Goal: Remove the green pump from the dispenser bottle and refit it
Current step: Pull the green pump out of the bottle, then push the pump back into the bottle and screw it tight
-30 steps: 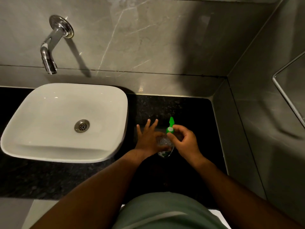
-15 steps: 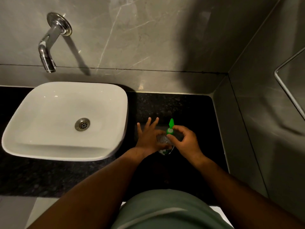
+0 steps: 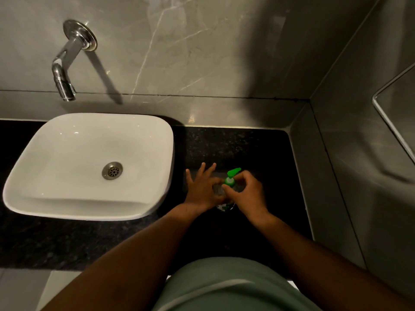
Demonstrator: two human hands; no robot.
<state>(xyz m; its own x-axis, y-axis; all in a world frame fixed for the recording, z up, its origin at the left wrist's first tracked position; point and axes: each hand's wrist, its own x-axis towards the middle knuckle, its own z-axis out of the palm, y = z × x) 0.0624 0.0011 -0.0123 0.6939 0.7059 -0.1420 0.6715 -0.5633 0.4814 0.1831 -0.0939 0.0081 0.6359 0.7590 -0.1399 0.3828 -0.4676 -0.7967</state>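
Basin (image 3: 89, 167) sits left of the bottle (image 3: 224, 206) on the dark counter (image 3: 258, 149). Left hand (image 3: 202, 189) steadies the bottle's side, outer fingers splayed. Right of it, right hand (image 3: 247, 191) pinches the collar below the green pump (image 3: 232, 173), seated on the bottle.

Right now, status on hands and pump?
Left hand steadying bottle, fingers spread. Right hand pinching pump collar. Pump on bottle. Nothing in the way.

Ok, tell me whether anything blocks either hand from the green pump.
Nothing visible does. The right hand already pinches the collar of the green pump, and the left hand steadies the bottle on the dark counter.
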